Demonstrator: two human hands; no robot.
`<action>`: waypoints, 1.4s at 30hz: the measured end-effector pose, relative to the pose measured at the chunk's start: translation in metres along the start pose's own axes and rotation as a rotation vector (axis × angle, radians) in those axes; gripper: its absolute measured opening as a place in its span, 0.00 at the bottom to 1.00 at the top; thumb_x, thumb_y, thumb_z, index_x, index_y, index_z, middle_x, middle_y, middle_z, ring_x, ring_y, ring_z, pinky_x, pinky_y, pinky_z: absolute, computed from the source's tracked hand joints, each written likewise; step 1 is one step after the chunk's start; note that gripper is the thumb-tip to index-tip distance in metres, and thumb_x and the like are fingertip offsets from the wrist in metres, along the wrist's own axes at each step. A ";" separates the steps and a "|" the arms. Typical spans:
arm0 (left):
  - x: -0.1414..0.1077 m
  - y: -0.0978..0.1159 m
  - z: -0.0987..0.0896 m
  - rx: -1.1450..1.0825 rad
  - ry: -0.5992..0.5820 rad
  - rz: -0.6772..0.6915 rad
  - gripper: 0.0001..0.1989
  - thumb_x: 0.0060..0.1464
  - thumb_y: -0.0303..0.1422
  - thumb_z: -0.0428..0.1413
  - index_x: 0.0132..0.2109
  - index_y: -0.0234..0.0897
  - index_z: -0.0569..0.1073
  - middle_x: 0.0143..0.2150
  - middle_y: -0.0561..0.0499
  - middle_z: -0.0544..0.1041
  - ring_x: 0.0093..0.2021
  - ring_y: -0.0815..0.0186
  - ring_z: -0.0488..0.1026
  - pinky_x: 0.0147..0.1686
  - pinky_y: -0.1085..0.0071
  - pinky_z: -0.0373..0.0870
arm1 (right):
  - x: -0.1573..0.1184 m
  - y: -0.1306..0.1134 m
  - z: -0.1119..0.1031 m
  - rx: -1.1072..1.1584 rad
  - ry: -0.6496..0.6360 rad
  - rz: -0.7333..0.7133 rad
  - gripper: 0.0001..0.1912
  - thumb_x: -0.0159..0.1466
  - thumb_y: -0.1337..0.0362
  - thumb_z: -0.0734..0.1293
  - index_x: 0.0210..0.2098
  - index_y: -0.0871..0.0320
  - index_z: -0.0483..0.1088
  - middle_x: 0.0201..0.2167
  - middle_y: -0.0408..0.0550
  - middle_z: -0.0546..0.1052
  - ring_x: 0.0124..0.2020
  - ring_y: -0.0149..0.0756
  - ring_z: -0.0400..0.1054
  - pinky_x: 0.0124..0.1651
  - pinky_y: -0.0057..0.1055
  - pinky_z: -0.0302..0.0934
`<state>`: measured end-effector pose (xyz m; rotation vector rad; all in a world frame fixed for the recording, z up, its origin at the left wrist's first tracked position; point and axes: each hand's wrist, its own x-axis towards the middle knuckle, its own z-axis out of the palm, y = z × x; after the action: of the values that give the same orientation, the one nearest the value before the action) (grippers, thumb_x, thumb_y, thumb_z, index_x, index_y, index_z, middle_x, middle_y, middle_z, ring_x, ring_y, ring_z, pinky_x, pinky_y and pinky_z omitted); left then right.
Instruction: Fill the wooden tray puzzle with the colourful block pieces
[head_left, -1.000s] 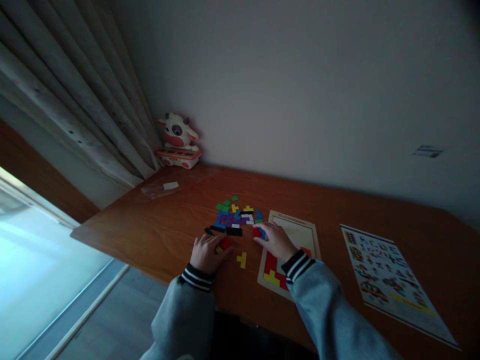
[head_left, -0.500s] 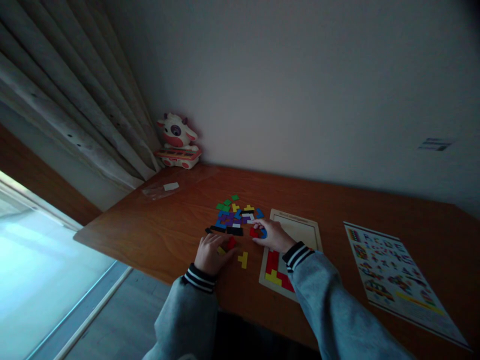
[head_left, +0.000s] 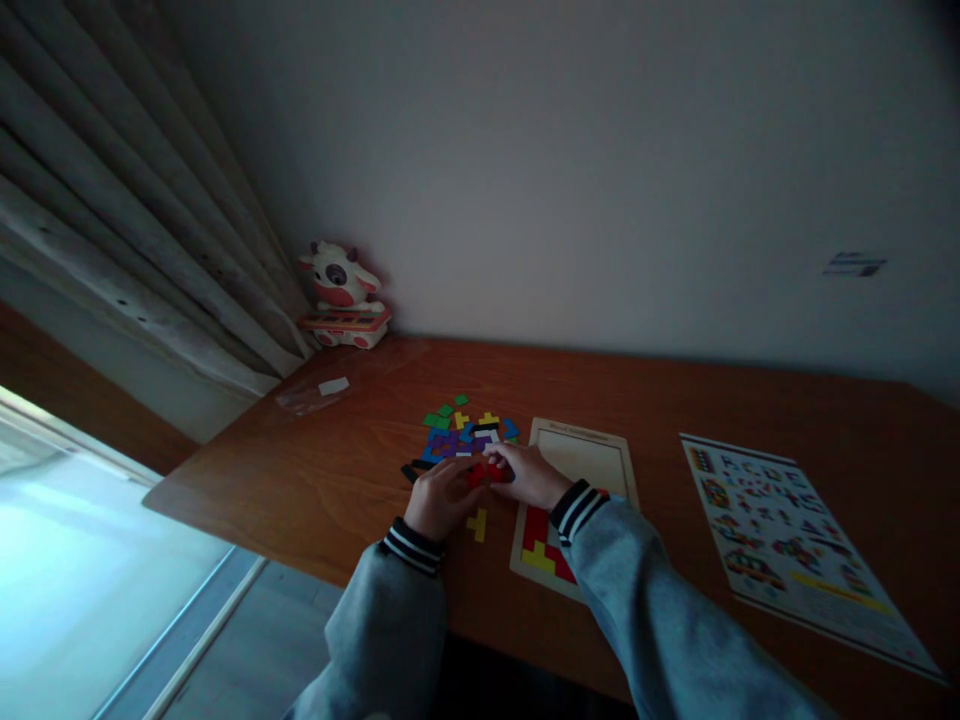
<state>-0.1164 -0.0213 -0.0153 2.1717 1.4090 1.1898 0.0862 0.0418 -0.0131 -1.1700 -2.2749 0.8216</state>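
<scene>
Over the wooden table, my left hand (head_left: 437, 500) pinches a red puzzle piece (head_left: 475, 475). My right hand (head_left: 531, 476) has its fingers closed on another red piece (head_left: 495, 470), the two pieces side by side and seemingly touching. A yellow T-shaped piece (head_left: 478, 526) lies on the table below the hands. To the right is a wooden puzzle board (head_left: 579, 430), its lower part holding red pieces and a yellow piece (head_left: 538, 558); my right forearm covers some of it. Just beyond my fingers spreads a pile of coloured pieces (head_left: 445, 442).
A printed pattern sheet (head_left: 795, 550) lies at the right of the table (head_left: 315, 480). At the back left stand a cow toy with a keyboard (head_left: 345, 295) and a clear plastic bag (head_left: 307, 398) with a white label. A curtain hangs on the left.
My left hand has moved right and up with its red piece, towards my right hand. The two red pieces are now together. The view has shifted slightly.
</scene>
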 end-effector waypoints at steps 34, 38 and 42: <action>0.029 0.034 0.064 -0.121 -0.303 0.278 0.11 0.64 0.35 0.55 0.48 0.39 0.79 0.52 0.46 0.80 0.50 0.63 0.79 0.53 0.65 0.76 | -0.099 0.045 -0.048 0.333 0.671 0.122 0.22 0.64 0.49 0.67 0.51 0.57 0.72 0.40 0.51 0.79 0.38 0.38 0.76 0.41 0.37 0.73; 0.030 0.032 0.067 -0.121 -0.337 0.302 0.11 0.64 0.34 0.55 0.48 0.39 0.80 0.53 0.45 0.79 0.51 0.63 0.78 0.54 0.65 0.75 | -0.105 0.050 -0.042 0.308 0.671 0.073 0.19 0.65 0.52 0.67 0.51 0.55 0.72 0.41 0.50 0.78 0.38 0.36 0.76 0.44 0.37 0.73; 0.028 0.029 0.067 -0.033 -0.333 0.401 0.11 0.64 0.33 0.54 0.48 0.39 0.80 0.51 0.46 0.80 0.56 0.59 0.75 0.57 0.59 0.73 | -0.110 0.052 -0.045 0.273 0.657 0.073 0.18 0.67 0.54 0.65 0.53 0.54 0.71 0.43 0.50 0.77 0.40 0.36 0.75 0.45 0.36 0.72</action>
<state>-0.0422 0.0009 -0.0253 2.5581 0.8391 0.8948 0.2029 -0.0120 -0.0295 -1.1790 -1.5452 0.6249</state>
